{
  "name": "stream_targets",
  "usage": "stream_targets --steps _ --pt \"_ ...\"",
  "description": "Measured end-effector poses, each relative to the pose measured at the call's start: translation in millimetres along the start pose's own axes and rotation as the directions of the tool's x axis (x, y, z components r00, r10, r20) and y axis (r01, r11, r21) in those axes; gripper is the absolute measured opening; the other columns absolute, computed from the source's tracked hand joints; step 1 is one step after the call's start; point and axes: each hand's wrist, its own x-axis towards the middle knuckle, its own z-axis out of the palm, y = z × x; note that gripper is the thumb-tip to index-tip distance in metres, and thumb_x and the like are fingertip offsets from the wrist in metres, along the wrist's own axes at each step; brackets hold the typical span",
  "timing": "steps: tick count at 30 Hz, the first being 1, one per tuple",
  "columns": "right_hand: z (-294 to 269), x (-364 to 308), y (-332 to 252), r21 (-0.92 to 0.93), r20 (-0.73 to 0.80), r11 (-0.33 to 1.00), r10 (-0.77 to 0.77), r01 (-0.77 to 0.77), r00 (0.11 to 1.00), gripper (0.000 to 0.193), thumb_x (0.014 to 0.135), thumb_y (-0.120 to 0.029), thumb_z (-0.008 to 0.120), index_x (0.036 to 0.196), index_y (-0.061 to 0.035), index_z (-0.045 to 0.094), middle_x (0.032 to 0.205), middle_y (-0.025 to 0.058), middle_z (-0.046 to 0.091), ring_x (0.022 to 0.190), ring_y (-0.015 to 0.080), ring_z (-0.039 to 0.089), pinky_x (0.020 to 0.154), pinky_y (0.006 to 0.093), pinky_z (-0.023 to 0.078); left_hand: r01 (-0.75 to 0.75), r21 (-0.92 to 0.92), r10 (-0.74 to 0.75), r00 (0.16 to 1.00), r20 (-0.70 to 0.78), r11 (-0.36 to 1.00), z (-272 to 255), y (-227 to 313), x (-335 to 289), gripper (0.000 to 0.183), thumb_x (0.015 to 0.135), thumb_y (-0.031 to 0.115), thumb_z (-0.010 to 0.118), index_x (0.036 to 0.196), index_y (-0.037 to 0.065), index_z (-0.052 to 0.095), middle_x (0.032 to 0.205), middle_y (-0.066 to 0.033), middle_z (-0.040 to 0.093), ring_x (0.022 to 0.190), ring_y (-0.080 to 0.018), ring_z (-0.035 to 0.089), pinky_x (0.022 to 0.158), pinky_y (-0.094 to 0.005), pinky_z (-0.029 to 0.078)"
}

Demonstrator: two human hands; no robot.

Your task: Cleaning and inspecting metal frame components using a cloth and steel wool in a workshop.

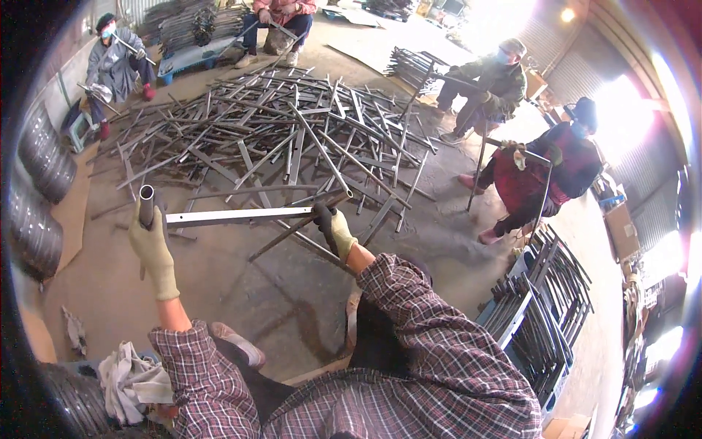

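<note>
A metal tube frame is held out level in front of me, its pale flat crossbar (pixel 238 215) running between two dark round tubes. My left hand (pixel 155 252), in a light glove with a dark palm, is closed round the left tube (pixel 147 208), whose open round end points up. At the crossbar's other end, my gloved right hand (pixel 338 233) is closed on the joint with the right tube (pixel 336 199). Just beyond the frame lies a large tangled heap of dark metal tube frames (pixel 292 139) on the floor.
Several seated people surround the heap; a person at right (pixel 556 161) holds a similar frame. A blue rack (pixel 512 322) of stacked dark tubes stands at my right. Black wound coils (pixel 36 227) line the left wall. A grey cloth (pixel 135 380) lies beside my left arm.
</note>
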Motion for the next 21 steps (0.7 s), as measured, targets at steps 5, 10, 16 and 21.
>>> stream_targets --steps 5,10,16,21 --pt "0 -1 -4 0.005 -0.004 1.0 0.024 -0.024 1.0 0.043 0.091 -0.039 0.054 0.101 0.0022 0.062 0.086 0.0076 0.062 0.081 0.019 0.052 0.076 0.0337 0.043 -0.011 -0.022 0.012 1.0 0.029 1.0 -1 11 0 0.038 0.089 0.012 0.061 0.124 -0.004 0.057 0.108 -0.0159 0.067 0.097 -0.0219 0.064 0.085 -0.034 0.047" --pt "-1 -8 -12 0.067 -0.033 0.998 -0.005 0.007 0.999 0.043 0.088 -0.043 0.058 0.097 -0.0016 0.063 0.084 0.0042 0.061 0.074 0.0133 0.053 0.067 0.0279 0.041 -0.057 0.017 0.058 0.997 -0.058 0.998 -1 13 -6 0.029 0.087 0.008 0.063 0.113 -0.005 0.063 0.093 -0.0127 0.069 0.083 -0.0162 0.064 0.077 -0.0318 0.049" --pt "12 -21 -22 0.108 -0.035 0.994 0.0 0.003 0.999 0.039 0.088 -0.042 0.058 0.09 -0.0039 0.063 0.077 0.0029 0.057 0.064 0.0125 0.049 0.06 0.0274 0.04 -0.02 0.208 0.046 0.991 -0.122 0.978 -11 27 -16 0.023 0.086 0.009 0.065 0.105 -0.004 0.066 0.081 -0.0121 0.067 0.069 -0.0135 0.058 0.063 -0.0328 0.046" --pt "-11 -4 -19 0.306 -0.063 0.952 0.014 0.006 0.998 0.032 0.092 -0.038 0.056 0.09 -0.0073 0.065 0.077 -0.0005 0.057 0.067 0.0097 0.048 0.058 0.026 0.039 -0.225 -0.004 0.221 0.96 -0.169 0.974 -8 46 -11 0.015 0.083 0.007 0.067 0.093 -0.004 0.066 0.062 -0.0125 0.056 0.058 -0.011 0.047 0.056 -0.0347 0.042"
